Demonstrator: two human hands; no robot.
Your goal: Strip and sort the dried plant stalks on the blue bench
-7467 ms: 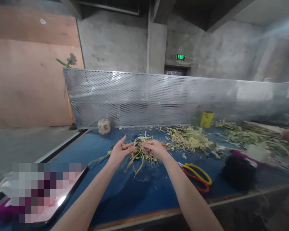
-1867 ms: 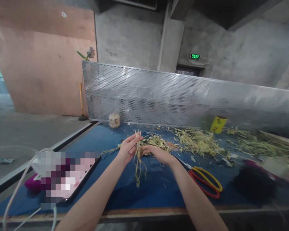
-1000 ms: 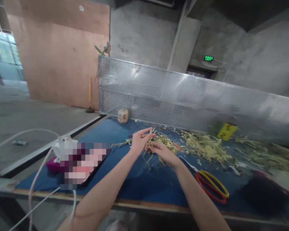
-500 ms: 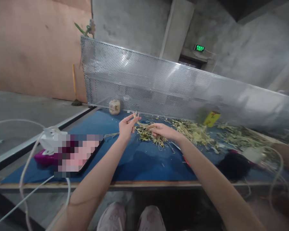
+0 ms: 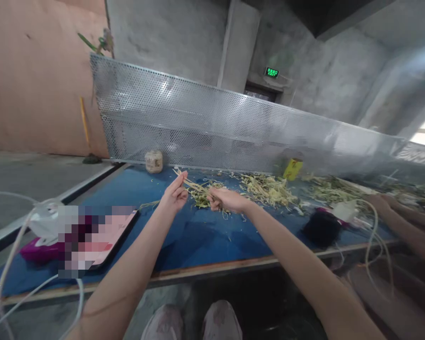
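My left hand (image 5: 176, 193) is closed, its thumb and fingers pinching thin pale plant stalks (image 5: 195, 184) that slant up past the fingertips. The stalks stretch across to my right hand (image 5: 227, 199), whose fingers are curled around their other end. Beneath and behind the hands lies a small heap of green, leafy plant scraps (image 5: 200, 199) on the blue tabletop (image 5: 198, 241). A larger heap of pale yellow-green stalks (image 5: 269, 190) lies farther right. A few loose stalks (image 5: 148, 205) rest left of my left wrist.
A phone or tablet (image 5: 116, 231), partly blurred out, leans by a purple item (image 5: 38, 251) and white cables at left. A jar (image 5: 153, 162) and a yellow box (image 5: 293, 169) stand near the perforated metal screen (image 5: 198, 127). Another person's hand (image 5: 378, 205) works among plants at right.
My left hand has moved left and away from my right hand, with the stalks now drawn out between them. My right fingers have curled more tightly. The camera has turned slightly right.
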